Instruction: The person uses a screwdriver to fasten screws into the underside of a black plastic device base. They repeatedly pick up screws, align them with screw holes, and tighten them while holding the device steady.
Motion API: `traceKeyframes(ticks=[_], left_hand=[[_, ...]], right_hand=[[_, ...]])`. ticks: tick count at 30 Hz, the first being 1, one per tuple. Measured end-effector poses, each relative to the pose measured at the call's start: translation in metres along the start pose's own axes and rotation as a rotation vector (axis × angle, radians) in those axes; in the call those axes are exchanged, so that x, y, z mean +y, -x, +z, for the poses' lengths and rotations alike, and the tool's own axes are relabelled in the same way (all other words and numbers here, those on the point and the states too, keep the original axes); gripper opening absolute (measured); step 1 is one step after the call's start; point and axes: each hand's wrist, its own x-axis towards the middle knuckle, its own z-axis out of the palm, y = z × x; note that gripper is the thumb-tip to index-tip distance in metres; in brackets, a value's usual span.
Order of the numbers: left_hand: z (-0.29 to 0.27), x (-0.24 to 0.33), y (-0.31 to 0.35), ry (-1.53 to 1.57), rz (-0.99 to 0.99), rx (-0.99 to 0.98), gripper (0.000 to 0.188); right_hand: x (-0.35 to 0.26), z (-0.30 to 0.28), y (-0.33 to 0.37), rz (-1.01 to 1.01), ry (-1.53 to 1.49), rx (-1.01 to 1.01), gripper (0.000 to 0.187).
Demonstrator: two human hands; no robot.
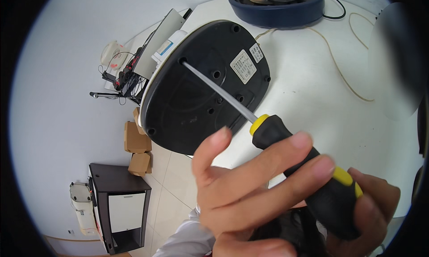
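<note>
A black and yellow screwdriver [308,167] points up and left, its long metal shaft [219,89] reaching into a recessed screw hole [182,60] in the black underside of an overturned appliance [196,100] on the white table [321,91]. My left hand [250,190] lies over the handle's front part, fingers wrapped across it and thumb raised. At the lower right, my right hand [373,203] grips the rear end of the handle. Two white labels [243,65] sit on the appliance's base.
A dark blue round appliance [277,4] with a black cable stands at the table's far edge. A thin beige cord [339,65] loops across the table. Off the table's left side are tangled cables and devices [125,73], cardboard boxes [137,145] and a dark cabinet [118,203].
</note>
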Motion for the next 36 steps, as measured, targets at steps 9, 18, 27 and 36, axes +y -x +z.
traceKeyframes(ticks=[9, 18, 27, 36], left_hand=[[-0.003, -0.005, -0.004, -0.019, -0.038, 0.009, 0.032], [0.011, -0.009, -0.013, 0.066, -0.021, -0.079, 0.038], [0.013, 0.003, 0.013, 0.343, -0.006, -0.041, 0.038], [0.007, 0.003, 0.010, 0.255, 0.202, 0.000, 0.035]], right_hand=[[0.000, -0.004, 0.003, -0.015, -0.071, -0.152, 0.068], [-0.018, 0.011, -0.007, 0.131, -0.207, 0.148, 0.050], [0.013, 0.006, 0.023, 0.110, -0.403, 0.032, 0.058], [-0.021, 0.020, 0.021, 0.234, -0.369, 0.166, 0.054]])
